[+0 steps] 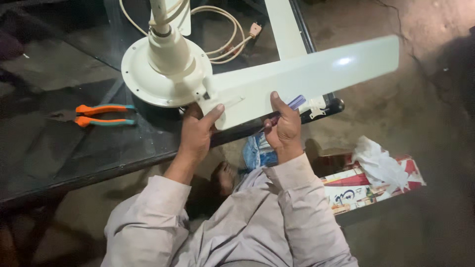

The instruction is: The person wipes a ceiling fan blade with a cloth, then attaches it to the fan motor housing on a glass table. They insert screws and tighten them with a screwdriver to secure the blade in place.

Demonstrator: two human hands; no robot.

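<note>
- Ceiling fan motor housing [166, 74], cream-white and round, sits on a dark glass-topped table [59, 143], its down-rod pointing up toward the top edge of the view.
- One fan blade [307, 74] runs from the housing out to the right, past the table edge and over the concrete floor [420, 113].
- A second blade [284, 27] lies flat behind it, angled toward the top of the view.
- Left hand [197, 132] is partly closed around the root of the blade, thumb on top, fingers tucked underneath where blade meets housing.
- Right hand [283, 127] is closed around a screwdriver [292, 106] with a translucent purple handle; thumb presses on the blade's near edge. Tip of the tool is hidden under the blade.
- Pliers [101, 114] with orange and teal grips lie on the table, well left of the housing, untouched.
- A pale power cord [225, 42] with plug coils on the table behind the housing.
- On the floor to the right: a printed cardboard box [368, 185], red and white, with crumpled white paper [378, 160] on top.
- A blue-and-white plastic bag [257, 153] sits just below the right wrist.
</note>
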